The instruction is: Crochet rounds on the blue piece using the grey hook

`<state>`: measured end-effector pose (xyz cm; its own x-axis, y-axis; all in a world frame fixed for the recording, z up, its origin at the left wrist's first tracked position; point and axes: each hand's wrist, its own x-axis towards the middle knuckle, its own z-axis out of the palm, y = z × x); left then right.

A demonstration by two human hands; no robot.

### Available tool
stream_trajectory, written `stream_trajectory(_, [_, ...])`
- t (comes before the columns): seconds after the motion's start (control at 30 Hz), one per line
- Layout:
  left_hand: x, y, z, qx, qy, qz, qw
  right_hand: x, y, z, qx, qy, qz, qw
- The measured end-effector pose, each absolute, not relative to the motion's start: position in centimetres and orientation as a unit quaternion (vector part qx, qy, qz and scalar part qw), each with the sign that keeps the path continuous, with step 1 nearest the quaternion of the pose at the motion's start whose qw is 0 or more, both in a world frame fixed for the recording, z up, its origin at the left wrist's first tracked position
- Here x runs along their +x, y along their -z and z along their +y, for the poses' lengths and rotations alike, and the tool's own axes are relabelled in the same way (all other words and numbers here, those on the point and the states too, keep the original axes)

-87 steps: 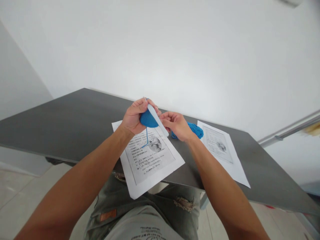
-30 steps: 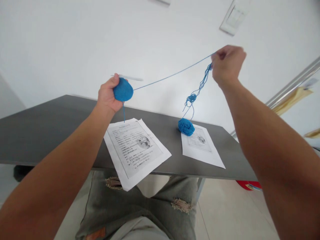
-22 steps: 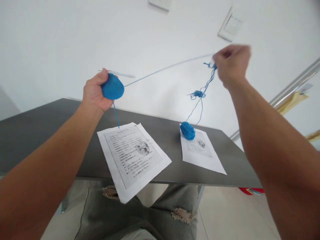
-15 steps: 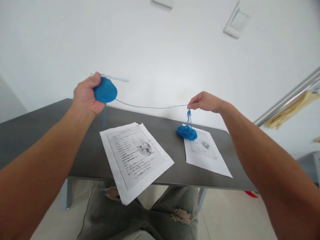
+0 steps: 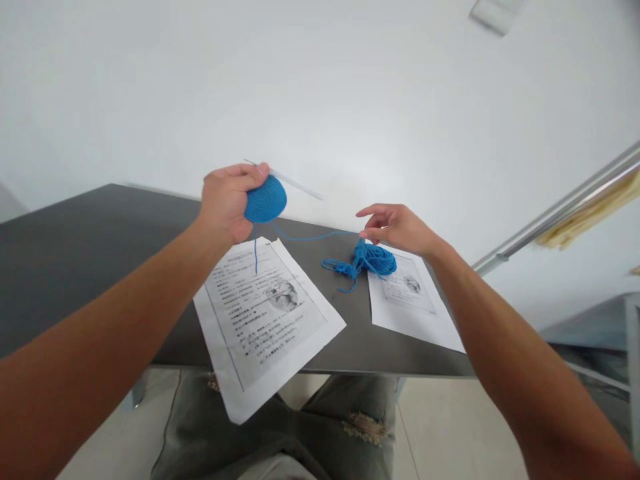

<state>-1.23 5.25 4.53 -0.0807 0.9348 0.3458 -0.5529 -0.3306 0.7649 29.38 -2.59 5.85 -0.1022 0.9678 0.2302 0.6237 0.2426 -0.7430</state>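
Note:
My left hand is closed round a flat blue crocheted disc. A slim pale crochet hook is pinched under its thumb. A short tail of yarn hangs from the disc. Another blue strand runs slackly from it towards the ball of blue yarn on the right. Just above that ball is my right hand, index finger and thumb apart, with the strand near its thumb tip. A loose tangle of yarn lies on the table beside the ball.
Two printed sheets lie on the dark table: a left sheet overhanging the front edge, and a right sheet partly beneath the yarn ball. A white wall stands behind. At the right is a metal rail with yellowish material.
My left hand has moved right with the disc and hook. The right hand has lowered and its fingers have parted. The yarn it held up now lies loose beside the ball, and the strand is slacker.

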Motion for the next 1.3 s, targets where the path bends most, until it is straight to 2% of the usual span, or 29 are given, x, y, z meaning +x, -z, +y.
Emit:
stream_trajectory(0.13, [1.9, -3.1, 4.0, 0.414, -0.662, 0.238, 0.577, 25.6, -1.9, -3.0, -0.478, -0.3, -0.692, 0.45])
stream_trajectory(0.17, [2.5, -2.6, 3.5, 0.415, -0.646, 0.237, 0.596, 24.5, -0.8, -3.0, -0.417, -0.337, -0.662, 0.524])
stream_trajectory(0.23, [3.5, -1.6, 2.6, 0.41, -0.618, 0.244, 0.624, 22.4, 0.8, -3.1, -0.335, -0.38, -0.6, 0.619])
stream_trajectory(0.33, [4.1, -0.3, 1.4, 0.395, -0.6, 0.258, 0.646, 20.4, 2.1, -3.2, -0.304, -0.394, -0.549, 0.672])
stream_trajectory(0.53, [3.6, 1.5, -0.8, 0.416, -0.548, 0.297, 0.663, 18.7, 3.2, -4.0, -0.332, -0.416, -0.501, 0.682])
stream_trajectory(0.7, [2.9, 2.5, -1.9, 0.423, -0.511, 0.266, 0.699, 18.3, 3.5, -5.5, -0.357, -0.425, -0.452, 0.698])
stream_trajectory(0.9, [2.3, 2.4, -1.9, 0.525, -0.481, 0.331, 0.619, 18.4, 3.2, -6.2, -0.372, -0.418, -0.438, 0.703])
stream_trajectory(1.3, [2.5, 1.1, -2.3, 0.491, -0.464, 0.367, 0.64, 18.2, 2.6, -6.2, -0.409, -0.349, -0.469, 0.701])
